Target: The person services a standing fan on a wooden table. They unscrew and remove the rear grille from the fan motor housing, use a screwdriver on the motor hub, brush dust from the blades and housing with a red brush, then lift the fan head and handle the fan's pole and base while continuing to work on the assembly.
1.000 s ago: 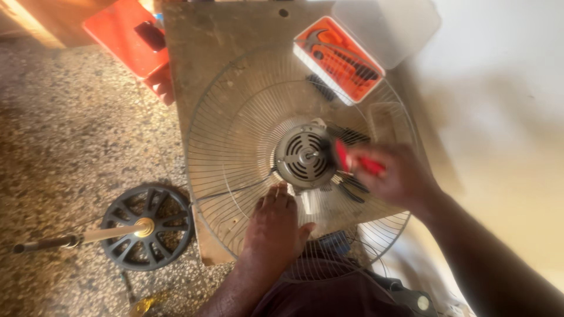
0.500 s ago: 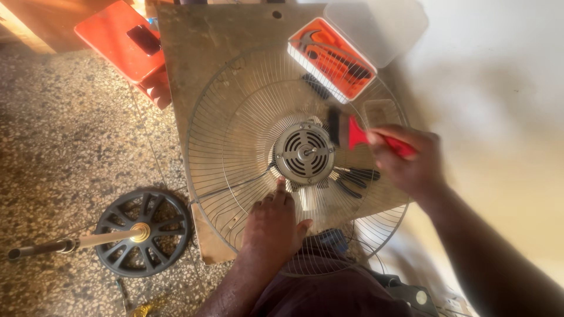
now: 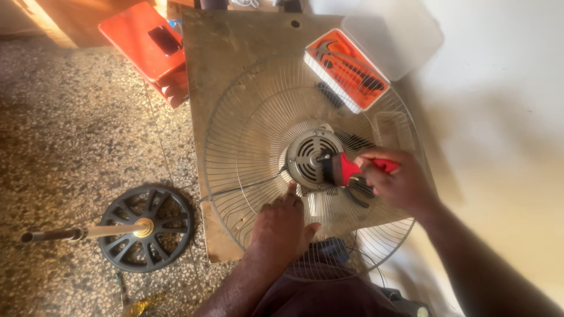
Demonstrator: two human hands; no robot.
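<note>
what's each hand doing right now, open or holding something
Left hand: open, nothing held, fingers resting on the wire fan guard just below the motor.
Right hand: closed around the red-handled brush, bristles at the motor.

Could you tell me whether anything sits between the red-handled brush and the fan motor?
Nothing visible does: the brush in the right hand has its bristles right at the motor, which stands exposed above the wire guard.

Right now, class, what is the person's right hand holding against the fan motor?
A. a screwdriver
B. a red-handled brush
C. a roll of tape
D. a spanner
B: the right hand grips a red-handled brush whose dark bristles meet the fan motor, while the left hand rests on the wire guard.
</note>
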